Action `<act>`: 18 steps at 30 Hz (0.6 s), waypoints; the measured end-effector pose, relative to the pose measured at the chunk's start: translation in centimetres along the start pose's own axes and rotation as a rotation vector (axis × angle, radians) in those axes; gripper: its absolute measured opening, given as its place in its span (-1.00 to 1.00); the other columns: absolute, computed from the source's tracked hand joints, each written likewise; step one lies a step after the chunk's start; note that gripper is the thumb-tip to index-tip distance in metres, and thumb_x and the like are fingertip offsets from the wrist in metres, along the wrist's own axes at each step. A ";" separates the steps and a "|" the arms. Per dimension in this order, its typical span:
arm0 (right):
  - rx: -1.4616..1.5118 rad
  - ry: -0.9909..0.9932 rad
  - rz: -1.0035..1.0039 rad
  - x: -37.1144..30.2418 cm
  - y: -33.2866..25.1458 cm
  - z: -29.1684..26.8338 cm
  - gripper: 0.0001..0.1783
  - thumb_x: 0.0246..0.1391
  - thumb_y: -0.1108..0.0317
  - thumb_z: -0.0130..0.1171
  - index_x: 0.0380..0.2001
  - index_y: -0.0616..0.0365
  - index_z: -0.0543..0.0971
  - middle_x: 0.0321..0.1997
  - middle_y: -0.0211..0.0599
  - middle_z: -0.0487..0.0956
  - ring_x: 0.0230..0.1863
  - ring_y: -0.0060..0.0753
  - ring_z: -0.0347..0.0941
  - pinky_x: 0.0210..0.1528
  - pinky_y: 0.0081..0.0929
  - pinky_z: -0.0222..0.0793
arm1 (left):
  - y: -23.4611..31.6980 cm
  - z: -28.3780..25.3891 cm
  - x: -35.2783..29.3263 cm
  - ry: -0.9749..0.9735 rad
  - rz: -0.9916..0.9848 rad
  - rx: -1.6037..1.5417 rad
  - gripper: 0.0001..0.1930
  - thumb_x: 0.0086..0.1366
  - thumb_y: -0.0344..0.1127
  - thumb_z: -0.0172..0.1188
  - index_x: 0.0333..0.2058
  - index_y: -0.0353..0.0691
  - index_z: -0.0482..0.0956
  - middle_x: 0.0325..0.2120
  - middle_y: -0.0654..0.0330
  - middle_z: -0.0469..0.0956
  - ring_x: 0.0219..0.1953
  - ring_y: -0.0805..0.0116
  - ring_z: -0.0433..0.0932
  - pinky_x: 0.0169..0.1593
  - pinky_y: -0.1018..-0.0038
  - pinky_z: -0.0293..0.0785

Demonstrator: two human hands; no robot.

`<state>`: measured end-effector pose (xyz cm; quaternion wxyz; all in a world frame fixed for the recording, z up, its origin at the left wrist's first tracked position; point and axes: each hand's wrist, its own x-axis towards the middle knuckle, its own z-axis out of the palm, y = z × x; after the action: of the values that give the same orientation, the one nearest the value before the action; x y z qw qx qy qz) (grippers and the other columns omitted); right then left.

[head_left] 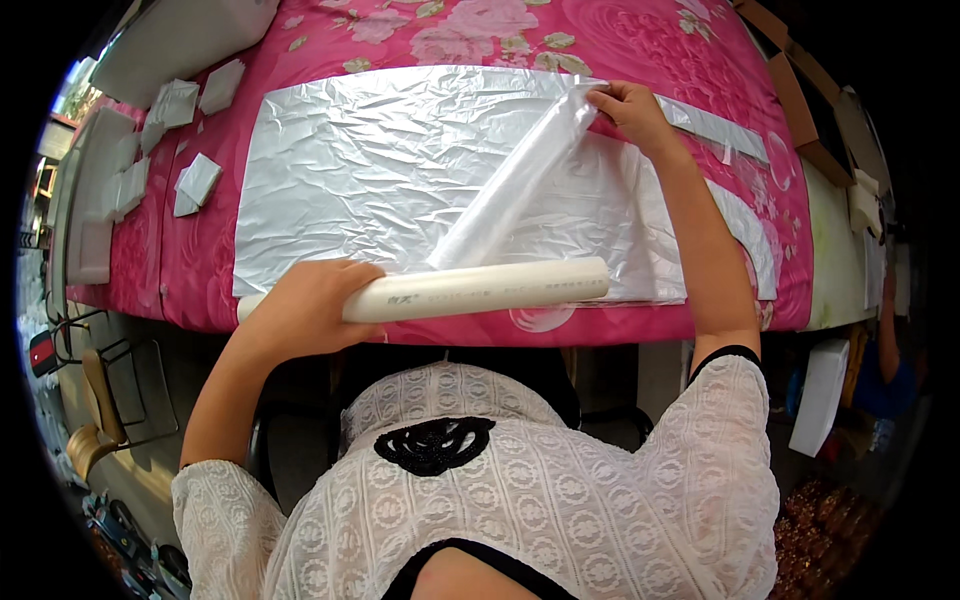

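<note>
Holding a white tube [520,283] along the near edge of the pink floral bench [400,38], with the left grip [315,310] clamped around its left part. Pinching the far right end of a folded band of silvery film [515,178] with the right grip [625,108], fingertips together on it. Working over a crinkled silver sheet [335,170], with small white packets [199,183] lying to its left.
</note>
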<state>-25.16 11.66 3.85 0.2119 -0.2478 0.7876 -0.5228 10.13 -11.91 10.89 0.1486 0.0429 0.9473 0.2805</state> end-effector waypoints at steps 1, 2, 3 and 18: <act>0.081 -0.024 0.012 0.3 -0.4 1.6 -0.77 0.07 0.29 0.19 -0.30 0.24 0.59 -0.48 -0.54 0.51 -0.51 -0.77 0.30 -0.49 -0.76 0.22 | 0.4 -0.3 1.7 0.042 0.024 0.111 -0.55 -0.11 -0.29 0.34 -0.18 -0.22 0.47 -0.39 0.07 0.54 -0.28 0.04 0.52 -0.24 0.25 0.42; 0.032 -0.058 0.003 0.4 -1.1 2.5 -0.78 0.07 0.28 0.18 -0.32 0.22 0.59 -0.50 -0.55 0.50 -0.51 -0.77 0.31 -0.50 -0.76 0.22 | 0.3 -0.4 3.5 0.099 0.060 0.233 -0.54 -0.10 -0.28 0.34 -0.18 -0.24 0.47 -0.34 0.09 0.53 -0.24 0.06 0.51 -0.21 0.26 0.43; -0.012 -0.099 -0.009 0.6 -1.9 3.3 -0.79 0.07 0.27 0.18 -0.35 0.20 0.59 -0.51 -0.56 0.50 -0.52 -0.77 0.31 -0.51 -0.76 0.22 | 0.4 0.0 4.8 0.155 0.087 0.358 -0.53 -0.10 -0.26 0.34 -0.17 -0.25 0.47 -0.29 0.11 0.52 -0.21 0.08 0.50 -0.17 0.27 0.44; -0.351 0.267 -0.084 0.8 -2.6 5.3 -0.67 0.02 0.23 0.14 -0.21 0.23 0.55 -0.21 -0.19 0.59 -0.24 -0.25 0.50 -0.15 -0.38 0.39 | 0.3 8.2 5.9 0.116 0.398 0.356 -0.07 0.11 0.31 -0.07 0.18 -0.46 0.09 0.24 -0.15 0.04 0.31 -0.01 -0.01 0.32 0.17 -0.13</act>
<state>-22.23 6.47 4.28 0.0374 -0.2422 0.8766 -0.4143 7.05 -6.41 2.96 0.0259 0.2376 0.9616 0.1351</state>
